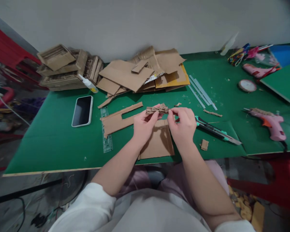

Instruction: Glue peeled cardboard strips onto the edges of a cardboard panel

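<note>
My left hand (146,124) is closed around a small bundle of torn corrugated cardboard strips (157,110), held above the table. At the bundle's right end, my right hand (182,122) pinches with thumb and forefinger; whether it grips the strips or a loose shred is too small to tell. Below both hands lies a square cardboard piece (157,145) with a raised edge. Left of it a cut cardboard piece with a notch (117,124) rests across a clear ruler (107,141). A teal and black utility knife (214,130), blade out, lies beside my right hand.
Stacked cardboard forms (60,75), a glue bottle (89,83) and a phone (82,111) are at left. Cardboard sheets (128,75) pile up behind. Glue sticks (201,91), a cardboard scrap (204,144), a tape roll (247,85) and a pink glue gun (270,124) lie at right.
</note>
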Tool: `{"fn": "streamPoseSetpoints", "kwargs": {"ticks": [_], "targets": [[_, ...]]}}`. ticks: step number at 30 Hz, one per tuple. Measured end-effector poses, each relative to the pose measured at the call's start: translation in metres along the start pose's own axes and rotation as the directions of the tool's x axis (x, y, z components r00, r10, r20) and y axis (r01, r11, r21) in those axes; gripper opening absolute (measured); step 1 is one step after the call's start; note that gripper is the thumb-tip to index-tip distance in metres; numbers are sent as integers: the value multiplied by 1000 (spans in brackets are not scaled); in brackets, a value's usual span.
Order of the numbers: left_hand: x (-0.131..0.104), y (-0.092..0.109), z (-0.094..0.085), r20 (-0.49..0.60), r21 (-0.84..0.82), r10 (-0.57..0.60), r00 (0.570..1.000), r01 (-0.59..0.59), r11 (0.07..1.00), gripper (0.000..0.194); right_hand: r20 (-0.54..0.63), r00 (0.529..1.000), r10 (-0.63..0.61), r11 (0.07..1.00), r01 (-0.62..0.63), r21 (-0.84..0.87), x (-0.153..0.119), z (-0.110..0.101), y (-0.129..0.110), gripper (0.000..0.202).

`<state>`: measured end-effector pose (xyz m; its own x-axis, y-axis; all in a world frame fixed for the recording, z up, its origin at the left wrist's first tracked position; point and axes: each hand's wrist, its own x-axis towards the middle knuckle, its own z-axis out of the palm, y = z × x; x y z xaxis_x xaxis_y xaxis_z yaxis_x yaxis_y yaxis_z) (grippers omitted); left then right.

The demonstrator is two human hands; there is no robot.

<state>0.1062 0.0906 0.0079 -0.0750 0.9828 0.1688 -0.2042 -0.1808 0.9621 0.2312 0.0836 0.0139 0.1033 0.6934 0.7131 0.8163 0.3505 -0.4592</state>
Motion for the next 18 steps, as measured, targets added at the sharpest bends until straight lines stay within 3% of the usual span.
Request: {"fn": "streamPoseSetpoints", "kwargs": {"ticks": [10, 14, 18], "targets": [[-4, 7, 0, 161, 315, 114, 980, -161, 935, 31, 95, 992, 78, 985, -91, 150, -3, 4, -2, 12], [-3, 5, 0, 152, 364, 68, 986, -120, 924, 27, 163, 980, 118, 967, -151, 206, -4, 5, -4, 12], [-3, 4, 0, 98, 458, 72, 993, -109, 882, 19, 266, 935, 232, 898, -311, 310, -3, 6, -6, 12]]}}
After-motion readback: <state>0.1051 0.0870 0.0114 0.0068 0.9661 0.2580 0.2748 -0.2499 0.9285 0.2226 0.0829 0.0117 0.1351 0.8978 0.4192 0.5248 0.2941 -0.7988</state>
